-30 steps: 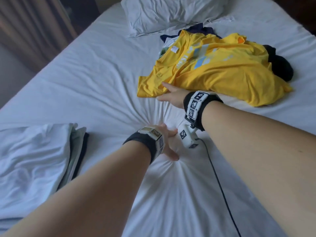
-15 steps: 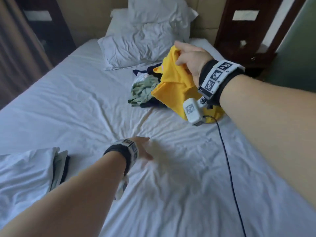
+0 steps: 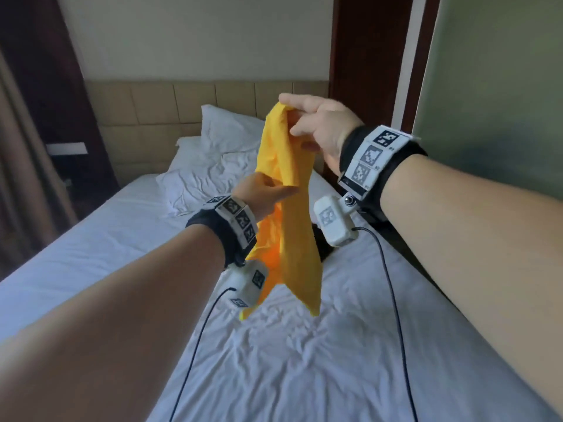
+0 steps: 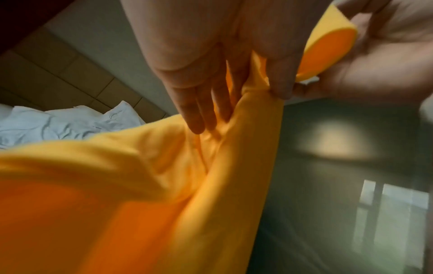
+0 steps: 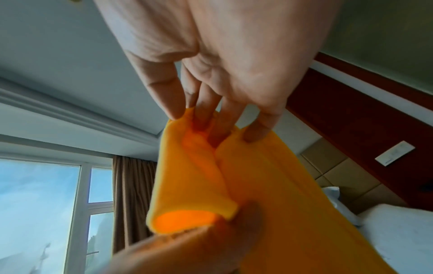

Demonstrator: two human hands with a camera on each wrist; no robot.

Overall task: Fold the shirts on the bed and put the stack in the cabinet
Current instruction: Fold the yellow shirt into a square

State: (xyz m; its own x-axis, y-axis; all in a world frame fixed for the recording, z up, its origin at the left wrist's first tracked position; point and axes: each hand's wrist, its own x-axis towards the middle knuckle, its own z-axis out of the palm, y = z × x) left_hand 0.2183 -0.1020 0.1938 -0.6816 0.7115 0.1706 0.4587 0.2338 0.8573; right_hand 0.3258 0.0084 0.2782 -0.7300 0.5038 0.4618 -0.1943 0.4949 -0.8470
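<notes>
A yellow shirt (image 3: 292,214) hangs bunched in the air above the white bed (image 3: 304,360). My right hand (image 3: 291,117) pinches its top edge, thumb against fingertips (image 5: 206,122). Lower and to the left, my left hand (image 3: 274,190) pinches a fold of the yellow shirt (image 4: 140,185) between thumb and fingers (image 4: 199,118). The shirt's tail ends just above the sheet. A dark garment (image 3: 323,242) shows on the bed behind the hanging cloth; the other shirts are hidden.
White pillows (image 3: 225,141) lean on a tan padded headboard (image 3: 189,105). A brown curtain (image 3: 21,184) hangs at the left, and a dark wood panel (image 3: 359,56) stands at the right. Two black cables (image 3: 393,300) trail over the sheet. A window (image 5: 39,204) shows in the right wrist view.
My right hand has raised the yellow shirt off the pile to chest height. My left hand has left the sheet and taken hold of the shirt lower down.
</notes>
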